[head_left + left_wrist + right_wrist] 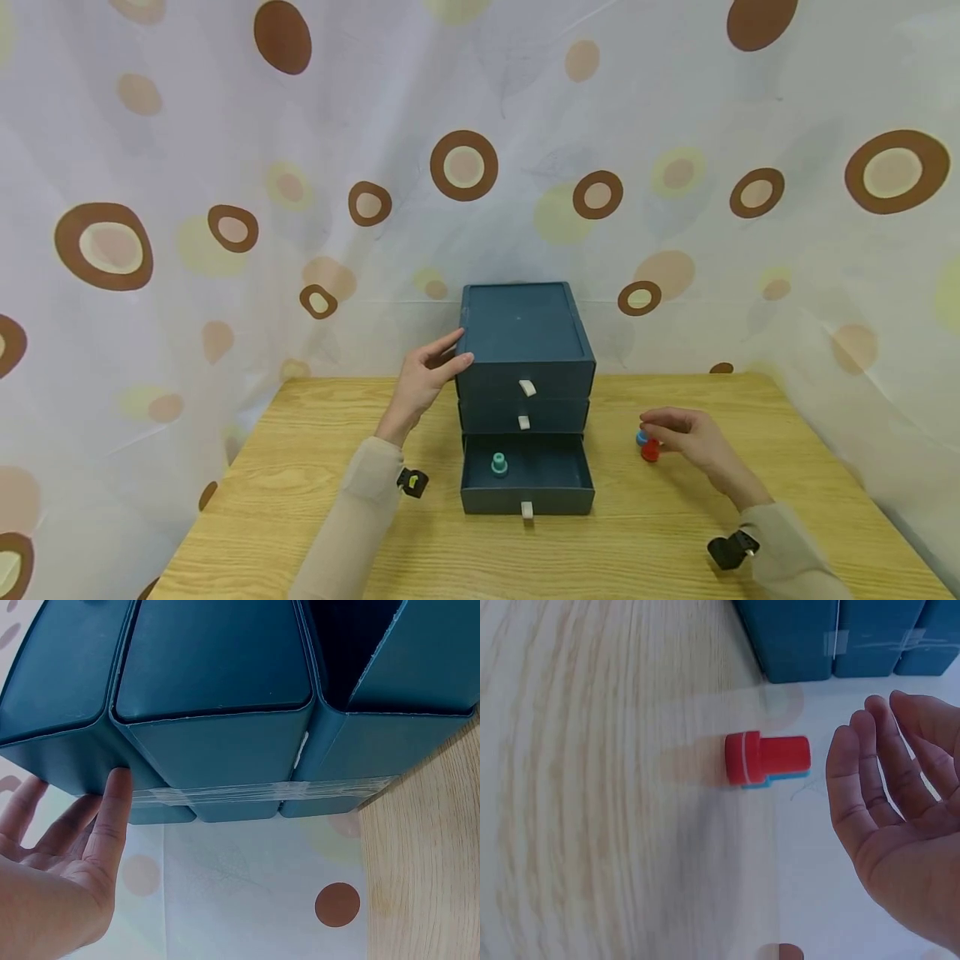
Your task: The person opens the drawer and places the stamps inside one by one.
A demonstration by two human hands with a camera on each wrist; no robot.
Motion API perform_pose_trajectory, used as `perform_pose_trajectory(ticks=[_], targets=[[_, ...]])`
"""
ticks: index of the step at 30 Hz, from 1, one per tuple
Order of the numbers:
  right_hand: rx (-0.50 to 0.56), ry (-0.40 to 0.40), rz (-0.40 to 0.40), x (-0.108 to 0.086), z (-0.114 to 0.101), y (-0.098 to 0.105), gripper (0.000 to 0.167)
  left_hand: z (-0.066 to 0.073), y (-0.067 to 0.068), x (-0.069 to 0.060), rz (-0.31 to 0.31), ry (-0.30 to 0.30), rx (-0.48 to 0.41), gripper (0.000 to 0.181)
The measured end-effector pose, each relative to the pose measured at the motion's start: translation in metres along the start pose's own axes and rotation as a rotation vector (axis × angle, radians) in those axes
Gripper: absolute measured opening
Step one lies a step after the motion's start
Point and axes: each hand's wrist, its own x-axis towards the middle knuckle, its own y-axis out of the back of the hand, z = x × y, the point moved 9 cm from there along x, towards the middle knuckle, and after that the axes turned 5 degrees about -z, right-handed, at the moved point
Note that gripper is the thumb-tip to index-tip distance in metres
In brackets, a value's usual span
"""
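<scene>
A dark blue cabinet [525, 323] with three stacked drawers stands on the table. Its bottom drawer [555, 500] is pulled out and holds a small teal stamp-like piece [498, 468]. My left hand [422, 385] rests its fingers, nearly straight, against the cabinet's upper left side; the left wrist view shows a fingertip on that wall. To the right of the cabinet stands a red stamp-like piece [784, 755], with a similar blue piece [641, 437] mostly hidden behind it. My right hand [907, 825] hovers by them, fingers loosely bent, with a gap to the red piece.
White pull tabs [527, 387] stick out from the drawer fronts. Clear tape [247, 793] runs across the cabinet's side. The wooden table [322, 500] ends at a patterned curtain [375, 125] behind the cabinet.
</scene>
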Motion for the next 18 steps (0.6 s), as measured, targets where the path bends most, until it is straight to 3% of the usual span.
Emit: perform_pose_trajectory(ticks=[9,18], targets=[[-0.035,-0.024,0.041,-0.004,0.015,0.014,0.048,0.001,-0.002,0.001,0.004,-0.021,0.016,0.053],[-0.037,-0.037,-0.004,0.001,0.019,0.009,0.044,0.001,-0.002,0.0,-0.012,-0.003,0.001,0.054]])
